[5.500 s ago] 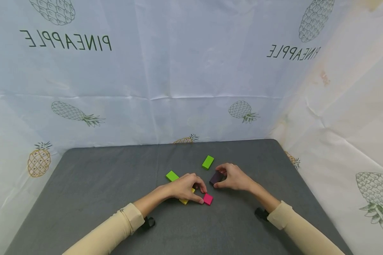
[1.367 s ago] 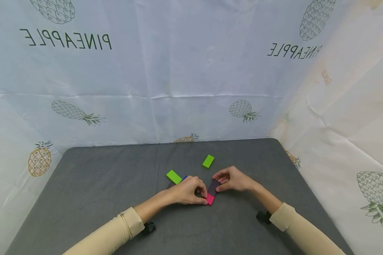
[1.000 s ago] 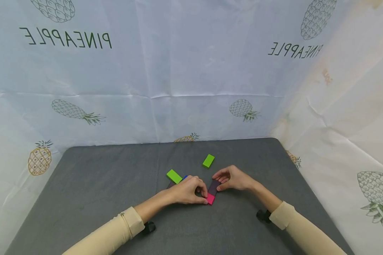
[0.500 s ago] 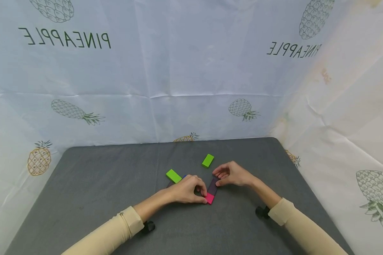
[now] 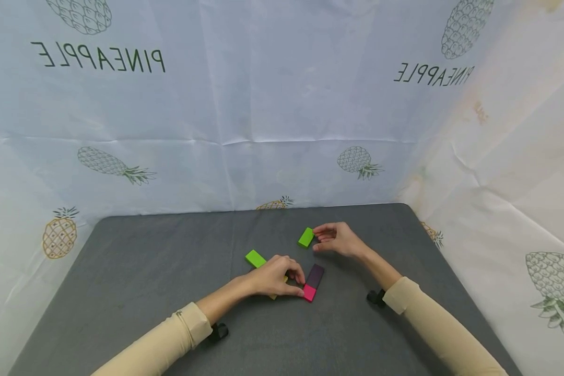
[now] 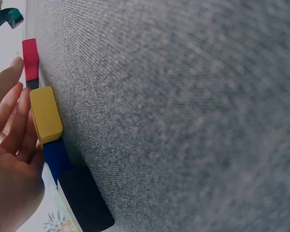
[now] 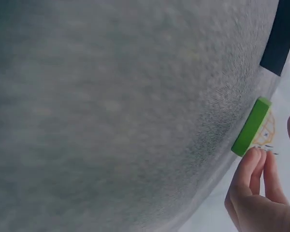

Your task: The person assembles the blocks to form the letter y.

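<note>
In the head view my left hand [image 5: 274,275] is low over the table, its thumb tip at the left side of a pink block [image 5: 309,293]. Its loosely bent fingers pass beside a yellow block [image 6: 46,114], and nothing is plainly pinched. A dark purple block [image 5: 315,275] lies end to end with the pink one. Farther back my right hand [image 5: 340,240] reaches to a green block [image 5: 306,237]; its fingertips are at the block's right edge. The right wrist view shows the thumb well apart from that green block [image 7: 252,126].
A second green block [image 5: 255,258] lies beyond my left hand. Beneath that hand, the left wrist view shows a blue block [image 6: 57,158] and a black block [image 6: 85,198] joining the yellow one. The grey table [image 5: 169,250] ends at a printed white cloth [image 5: 282,104].
The dark purple block came to lie against the pink one. My right hand then let it go and moved away to the far green block. My left hand shifted slightly, showing some yellow.
</note>
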`<act>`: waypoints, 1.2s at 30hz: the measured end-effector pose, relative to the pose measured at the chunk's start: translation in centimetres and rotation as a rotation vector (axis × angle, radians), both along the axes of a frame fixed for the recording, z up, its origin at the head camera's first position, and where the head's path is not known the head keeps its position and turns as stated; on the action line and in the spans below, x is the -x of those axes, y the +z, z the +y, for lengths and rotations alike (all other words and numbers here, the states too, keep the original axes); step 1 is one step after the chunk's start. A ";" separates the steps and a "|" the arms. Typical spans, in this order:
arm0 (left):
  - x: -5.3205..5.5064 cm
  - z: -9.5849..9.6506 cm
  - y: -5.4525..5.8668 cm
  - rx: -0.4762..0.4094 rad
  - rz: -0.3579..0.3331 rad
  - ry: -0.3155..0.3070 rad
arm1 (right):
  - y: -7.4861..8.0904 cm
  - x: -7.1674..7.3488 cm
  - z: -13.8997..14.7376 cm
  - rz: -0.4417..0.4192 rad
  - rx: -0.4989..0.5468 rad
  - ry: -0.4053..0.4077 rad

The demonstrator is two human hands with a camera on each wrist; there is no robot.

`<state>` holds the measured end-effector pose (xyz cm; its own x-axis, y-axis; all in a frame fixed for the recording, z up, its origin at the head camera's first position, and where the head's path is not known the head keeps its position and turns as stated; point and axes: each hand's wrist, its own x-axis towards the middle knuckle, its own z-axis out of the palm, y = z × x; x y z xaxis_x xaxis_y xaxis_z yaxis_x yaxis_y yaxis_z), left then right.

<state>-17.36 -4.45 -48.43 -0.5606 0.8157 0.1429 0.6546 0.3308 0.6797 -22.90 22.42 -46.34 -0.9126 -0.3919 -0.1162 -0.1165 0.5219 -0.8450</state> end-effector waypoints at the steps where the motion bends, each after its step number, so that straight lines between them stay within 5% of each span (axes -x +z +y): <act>1: 0.0 0.0 0.0 0.004 0.004 -0.001 | -0.1 0.2 -0.1 -0.002 -0.005 -0.010; 10: 0.0 0.0 0.0 0.021 0.027 -0.006 | -0.6 2.6 -0.6 -0.054 -0.029 -0.041; 15: -0.1 -0.1 0.0 0.023 0.012 -0.007 | -1.0 3.5 -0.7 -0.047 -0.058 0.035; 23: 0.0 -0.3 -0.2 0.013 0.007 -0.007 | -1.0 3.9 -0.8 -0.034 -0.082 0.129; 36: 0.0 -0.2 -0.2 0.016 0.004 -0.009 | -1.0 4.4 -1.4 -0.001 -0.127 0.166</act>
<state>-17.37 -4.64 -48.64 -0.5529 0.8226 0.1325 0.6603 0.3357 0.6718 -27.28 21.00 -47.34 -0.8365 -0.5191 -0.1757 -0.2086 0.5981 -0.7738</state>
